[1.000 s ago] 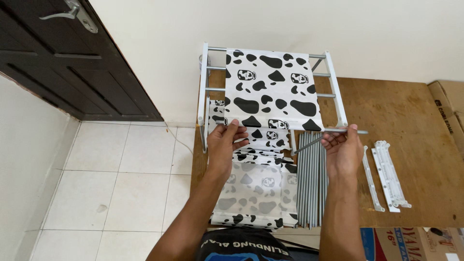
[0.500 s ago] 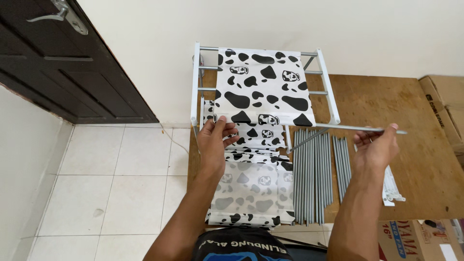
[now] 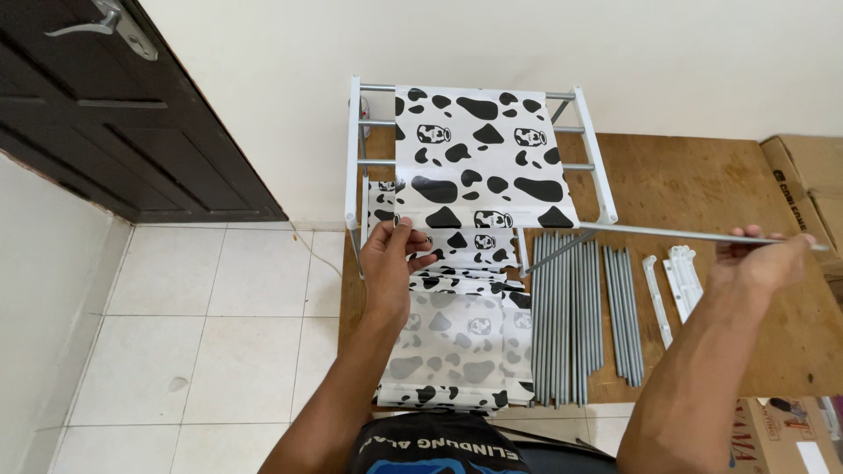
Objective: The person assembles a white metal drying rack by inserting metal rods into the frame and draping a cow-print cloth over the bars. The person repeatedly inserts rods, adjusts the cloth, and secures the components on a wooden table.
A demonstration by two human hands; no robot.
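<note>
White floor tiles [image 3: 202,351] fill the left side, and a brown wooden board [image 3: 702,193] lies on the right, up against a pale wall [image 3: 492,44].

On the far part of the board stands a small rack frame [image 3: 356,158] with white side rails and grey bars. A cow-spotted cloth [image 3: 479,158], white with black spots, is stretched over its top. The left hand [image 3: 395,259] pinches the near edge of this cloth at its left corner. The right hand [image 3: 760,263] is closed around a long grey rod [image 3: 685,234]. The rod reaches from the near right corner of the cloth out past the hand toward the right.

More spotted cloth pieces [image 3: 457,342] lie flat near the person. Just right of them is a row of grey rods [image 3: 571,316], then white plastic side pieces [image 3: 676,281]. Bare board shows on the far right. A cardboard box [image 3: 803,175] sits at the right edge. A dark door [image 3: 114,114] is far left.
</note>
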